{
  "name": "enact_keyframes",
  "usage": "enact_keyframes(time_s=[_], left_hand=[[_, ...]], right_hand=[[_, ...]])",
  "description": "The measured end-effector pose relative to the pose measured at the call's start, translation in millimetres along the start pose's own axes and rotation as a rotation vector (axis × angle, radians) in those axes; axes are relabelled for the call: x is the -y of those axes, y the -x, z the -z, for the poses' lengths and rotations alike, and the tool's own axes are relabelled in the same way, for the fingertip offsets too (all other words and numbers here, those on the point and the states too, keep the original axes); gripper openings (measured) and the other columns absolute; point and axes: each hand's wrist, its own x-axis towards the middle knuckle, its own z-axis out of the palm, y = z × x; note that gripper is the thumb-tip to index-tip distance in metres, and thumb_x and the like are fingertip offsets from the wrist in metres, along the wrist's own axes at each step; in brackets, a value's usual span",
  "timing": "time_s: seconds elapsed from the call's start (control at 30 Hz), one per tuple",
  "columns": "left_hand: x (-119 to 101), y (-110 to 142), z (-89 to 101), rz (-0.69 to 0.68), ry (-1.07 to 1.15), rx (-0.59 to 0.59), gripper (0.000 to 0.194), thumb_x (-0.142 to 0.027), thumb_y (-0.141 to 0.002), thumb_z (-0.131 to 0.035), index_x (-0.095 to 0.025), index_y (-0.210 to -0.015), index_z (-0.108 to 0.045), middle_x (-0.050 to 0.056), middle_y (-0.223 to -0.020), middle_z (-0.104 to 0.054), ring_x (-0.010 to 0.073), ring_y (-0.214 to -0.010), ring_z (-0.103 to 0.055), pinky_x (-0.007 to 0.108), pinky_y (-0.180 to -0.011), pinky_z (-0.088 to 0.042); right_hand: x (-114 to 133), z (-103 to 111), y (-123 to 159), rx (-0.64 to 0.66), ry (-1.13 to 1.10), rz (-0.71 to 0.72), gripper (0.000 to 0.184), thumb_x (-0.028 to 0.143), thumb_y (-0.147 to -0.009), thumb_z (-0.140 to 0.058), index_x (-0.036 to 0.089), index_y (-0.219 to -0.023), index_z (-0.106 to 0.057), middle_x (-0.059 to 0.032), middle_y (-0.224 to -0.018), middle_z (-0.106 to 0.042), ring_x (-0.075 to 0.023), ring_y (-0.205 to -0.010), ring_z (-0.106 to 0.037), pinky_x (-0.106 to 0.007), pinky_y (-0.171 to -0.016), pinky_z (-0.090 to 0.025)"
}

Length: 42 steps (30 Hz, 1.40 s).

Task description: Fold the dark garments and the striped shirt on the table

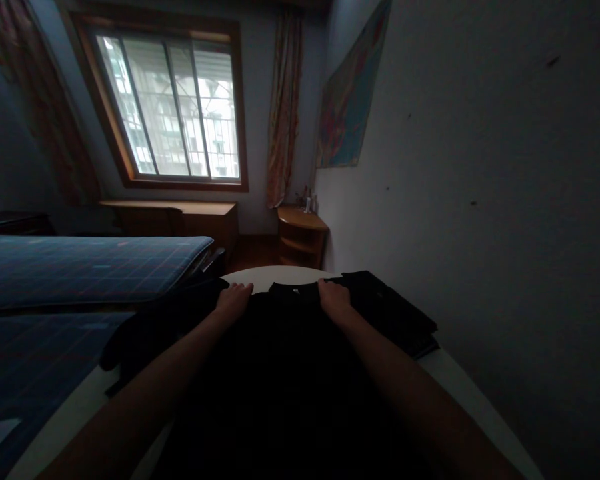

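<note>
A black shirt (290, 373) is spread on a pale round table (460, 393), its collar at the far side with a small light label. My left hand (234, 299) grips the shirt near its left shoulder, fingers curled over the cloth. On the other side, my right hand (334, 298) pinches the fabric beside the collar. A stack of dark folded cloth (390, 307) lies to the right of my right hand. More dark cloth (150, 333) lies at the left, past my left forearm; the dim light hides where it ends.
At the left are blue plaid mattresses (95, 267), one above the other. A wooden desk (200, 208) stands under the window (173, 110). A corner shelf (303, 220) holds small items. The white wall (470, 147) with a map (353, 93) runs along the right.
</note>
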Motion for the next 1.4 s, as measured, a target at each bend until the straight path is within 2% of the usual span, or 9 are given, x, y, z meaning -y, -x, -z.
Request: enact_keyframes(time_s=[0.1,0.2,0.5,0.63,0.77,0.93,1.1,1.27,1.4], left_hand=[[3,-6,17.4,0.081,-0.051,-0.096,0.037,-0.009,-0.095,-0.033,-0.017,-0.120,-0.058,0.018,-0.113,-0.063,0.0303,-0.106,-0.061,0.038,-0.079,-0.050],[7,-11,26.7,0.133,-0.090,-0.157,0.039,-0.009,-0.096,-0.028,-0.015,-0.121,-0.057,0.019,-0.115,-0.061,0.0308,-0.107,-0.061,0.039,-0.081,-0.049],[10,-6,-2.4,0.114,-0.124,-0.052,0.034,-0.006,-0.093,-0.038,-0.010,-0.106,-0.068,0.020,-0.110,-0.066,0.0313,-0.104,-0.063,0.041,-0.088,-0.044],[4,4,5.0,0.054,-0.113,-0.035,0.030,-0.014,-0.093,-0.042,-0.011,-0.110,-0.068,0.020,-0.117,-0.064,0.0322,-0.110,-0.060,0.043,-0.092,-0.040],[-11,24,18.0,0.005,-0.077,-0.005,0.028,-0.025,-0.093,-0.048,-0.014,-0.112,-0.066,0.017,-0.119,-0.063,0.0321,-0.114,-0.056,0.044,-0.095,-0.041],[-27,62,22.1,-0.007,-0.010,0.106,0.030,-0.032,-0.090,-0.055,-0.013,-0.110,-0.065,0.017,-0.113,-0.066,0.0330,-0.104,-0.063,0.040,-0.078,-0.051],[-25,96,16.6,0.001,0.039,0.162,0.032,-0.029,-0.094,-0.051,-0.013,-0.119,-0.061,0.016,-0.118,-0.064,0.0291,-0.104,-0.066,0.037,-0.081,-0.053],[-15,114,-1.4,0.041,0.104,0.112,0.050,-0.037,-0.097,-0.047,-0.016,-0.142,-0.045,0.016,-0.146,-0.048,0.0289,-0.126,-0.054,0.039,-0.095,-0.050],[-13,120,-20.8,0.054,0.120,0.016,0.049,-0.038,-0.098,-0.044,-0.014,-0.140,-0.049,0.015,-0.147,-0.048,0.0280,-0.133,-0.048,0.040,-0.104,-0.044]], right_hand=[[5,13,-14,-0.135,0.018,0.003,0.040,0.016,-0.101,-0.024,0.018,-0.128,-0.054,-0.0193,-0.123,-0.062,-0.0264,-0.108,-0.065,-0.036,-0.084,-0.050],[12,17,-28,-0.197,0.028,0.030,0.041,0.016,-0.102,-0.020,0.017,-0.128,-0.052,-0.0188,-0.130,-0.056,-0.0250,-0.109,-0.063,-0.035,-0.084,-0.049],[26,-35,-28,-0.033,0.060,0.187,0.031,0.012,-0.096,-0.042,0.019,-0.118,-0.063,-0.0141,-0.124,-0.062,-0.0230,-0.111,-0.061,-0.032,-0.085,-0.047],[13,-15,-16,-0.100,0.092,0.151,0.033,0.012,-0.095,-0.040,0.019,-0.119,-0.063,-0.0151,-0.126,-0.060,-0.0245,-0.115,-0.057,-0.036,-0.091,-0.043],[-11,17,0,-0.201,0.130,-0.037,0.036,0.017,-0.092,-0.049,0.014,-0.128,-0.055,-0.0213,-0.132,-0.054,-0.0312,-0.123,-0.049,-0.043,-0.097,-0.036],[-39,32,19,-0.169,0.130,-0.269,0.058,0.033,-0.077,-0.074,0.007,-0.126,-0.055,-0.0274,-0.125,-0.058,-0.0388,-0.118,-0.054,-0.048,-0.094,-0.038],[-48,36,29,-0.140,0.037,-0.215,0.034,0.022,-0.085,-0.059,0.014,-0.118,-0.060,-0.0177,-0.111,-0.068,-0.0293,-0.105,-0.065,-0.039,-0.085,-0.045],[-57,55,19,-0.270,-0.048,-0.195,0.037,0.022,-0.090,-0.051,0.019,-0.126,-0.053,-0.0148,-0.113,-0.068,-0.0267,-0.103,-0.065,-0.034,-0.079,-0.047],[-69,57,5,-0.358,-0.086,-0.210,0.040,0.022,-0.093,-0.047,0.021,-0.133,-0.048,-0.0146,-0.118,-0.065,-0.0264,-0.110,-0.061,-0.034,-0.084,-0.046]])
